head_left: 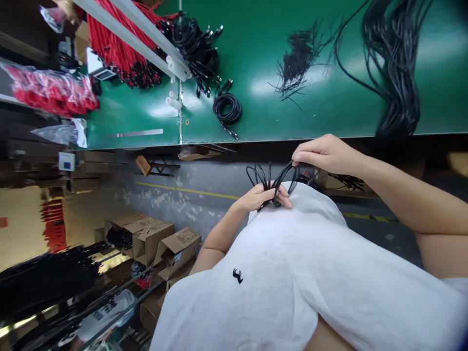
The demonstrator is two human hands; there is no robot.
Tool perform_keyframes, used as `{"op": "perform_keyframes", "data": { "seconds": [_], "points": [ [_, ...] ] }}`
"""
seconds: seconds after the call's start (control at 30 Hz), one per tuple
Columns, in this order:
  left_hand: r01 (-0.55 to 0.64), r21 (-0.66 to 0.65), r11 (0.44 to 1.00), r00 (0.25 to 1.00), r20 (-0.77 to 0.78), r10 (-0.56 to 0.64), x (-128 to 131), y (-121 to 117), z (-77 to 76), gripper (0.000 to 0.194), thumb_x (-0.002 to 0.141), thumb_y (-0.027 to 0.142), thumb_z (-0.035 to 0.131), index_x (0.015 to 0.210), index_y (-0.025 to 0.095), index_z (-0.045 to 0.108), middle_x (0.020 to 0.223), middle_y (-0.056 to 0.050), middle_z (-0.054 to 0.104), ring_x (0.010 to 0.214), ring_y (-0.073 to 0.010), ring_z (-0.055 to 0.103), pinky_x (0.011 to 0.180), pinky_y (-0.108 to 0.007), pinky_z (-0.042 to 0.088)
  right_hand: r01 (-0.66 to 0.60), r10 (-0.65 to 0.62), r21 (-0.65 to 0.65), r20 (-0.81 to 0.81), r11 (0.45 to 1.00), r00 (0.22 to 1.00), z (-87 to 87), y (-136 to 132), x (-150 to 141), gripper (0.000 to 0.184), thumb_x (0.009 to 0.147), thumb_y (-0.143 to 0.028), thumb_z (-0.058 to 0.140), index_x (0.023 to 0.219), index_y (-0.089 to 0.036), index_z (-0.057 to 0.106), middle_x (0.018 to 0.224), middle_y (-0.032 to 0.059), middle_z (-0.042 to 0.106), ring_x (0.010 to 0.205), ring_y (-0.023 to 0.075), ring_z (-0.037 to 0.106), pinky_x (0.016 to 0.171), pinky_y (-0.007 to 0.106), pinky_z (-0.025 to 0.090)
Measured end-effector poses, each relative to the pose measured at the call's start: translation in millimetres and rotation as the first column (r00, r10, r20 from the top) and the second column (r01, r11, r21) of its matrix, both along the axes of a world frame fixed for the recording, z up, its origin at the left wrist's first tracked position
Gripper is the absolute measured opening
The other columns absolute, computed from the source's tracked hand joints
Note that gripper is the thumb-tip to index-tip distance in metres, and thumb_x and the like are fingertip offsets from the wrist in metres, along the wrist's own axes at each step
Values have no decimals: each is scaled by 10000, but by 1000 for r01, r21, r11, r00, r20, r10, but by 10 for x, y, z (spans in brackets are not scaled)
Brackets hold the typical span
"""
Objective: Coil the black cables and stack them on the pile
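Note:
Close to my body, in front of the white shirt, my left hand (268,195) is closed around a loosely looped black cable (280,183). My right hand (318,152) pinches the upper part of the same cable between thumb and fingers, a little higher and to the right. Loops of the cable fan out above my left hand. On the green table (256,122) beyond lies a coiled black cable (227,108) with metal connector ends. A heap of thin black ties (298,56) lies farther right, and a long bundle of black cables (397,63) hangs near the table's edge.
At the back left are a pile of black cables (195,48), red cables (120,44) and white rails (146,34). A metal ruler (135,133) lies near the table edge. Bagged red items (54,90) sit far left. Cardboard boxes (153,239) stand on the floor.

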State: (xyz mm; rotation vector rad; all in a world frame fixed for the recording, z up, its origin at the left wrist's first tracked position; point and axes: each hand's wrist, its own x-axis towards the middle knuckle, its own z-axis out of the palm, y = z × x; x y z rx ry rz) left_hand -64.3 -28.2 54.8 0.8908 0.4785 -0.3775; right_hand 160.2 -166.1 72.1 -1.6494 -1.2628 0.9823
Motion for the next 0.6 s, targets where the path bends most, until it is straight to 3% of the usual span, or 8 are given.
{"op": "perform_keyframes", "data": {
  "seconds": [0.1, 0.2, 0.3, 0.4, 0.47, 0.53, 0.6],
  "points": [
    [-69, -96, 993, 997, -31, 66, 30, -47, 39, 482, 703, 584, 791, 815, 151, 612, 576, -31, 664, 555, -192, 681, 608, -299, 567, 56, -56, -55, 0, 997, 998, -131, 44, 21, 445, 905, -572, 486, 824, -207, 727, 808, 7, 712, 763, 160, 617, 734, 266, 417],
    [-235, -163, 958, 964, -166, 208, 85, -58, 66, 314, 912, 437, 611, 766, 161, 573, 437, 65, 449, 326, -84, 441, 415, -203, 439, 136, -132, -93, 44, 986, 990, -236, 36, 44, 444, 905, -557, 471, 799, -203, 717, 747, 6, 682, 734, 160, 590, 717, 271, 398],
    [-362, -226, 904, 912, -288, 293, 103, -40, 99, 352, 1023, 272, 393, 757, 146, 587, 433, 95, 289, 284, -33, 218, 331, -132, 276, 122, -120, -128, 26, 984, 992, -414, -18, 159, 453, 899, -574, 474, 805, -199, 709, 792, 16, 693, 769, 172, 595, 740, 278, 400],
    [-469, -208, 859, 865, -306, 398, 23, 52, 149, 417, 1046, 281, 327, 802, 137, 632, 440, 108, 200, 290, -23, 108, 302, -107, 175, 73, -71, -151, 16, 986, 997, -749, -192, 397, 459, 889, -594, 484, 820, -193, 696, 909, 46, 718, 875, 196, 610, 832, 293, 404],
    [-596, -136, 791, 796, -233, 559, -77, 165, 198, 412, 1048, 346, 342, 882, 155, 666, 431, 120, 143, 290, -25, 40, 285, -107, 116, 110, -98, -201, 70, 973, 993, -1023, -406, 562, 470, 879, -607, 493, 797, -184, 681, 936, 85, 720, 908, 215, 602, 874, 316, 392],
    [-737, -59, 673, 675, -102, 731, -187, 290, 249, 358, 1037, 399, 383, 1026, 199, 680, 427, 126, 139, 290, -28, 14, 278, -106, 92, 155, -127, -274, 117, 949, 985, -1274, -674, 651, 470, 880, -610, 496, 777, -185, 666, 930, 115, 718, 901, 232, 597, 875, 337, 392],
    [-825, -4, 565, 565, 9, 825, -281, 395, 287, 302, 1022, 406, 432, 1171, 260, 650, 440, 130, 217, 289, -23, 37, 282, -102, 109, 186, -152, -316, 128, 930, 980, -1463, -947, 635, 447, 906, -594, 476, 791, -202, 656, 935, 125, 715, 895, 250, 600, 864, 354, 399]
  ]
}}
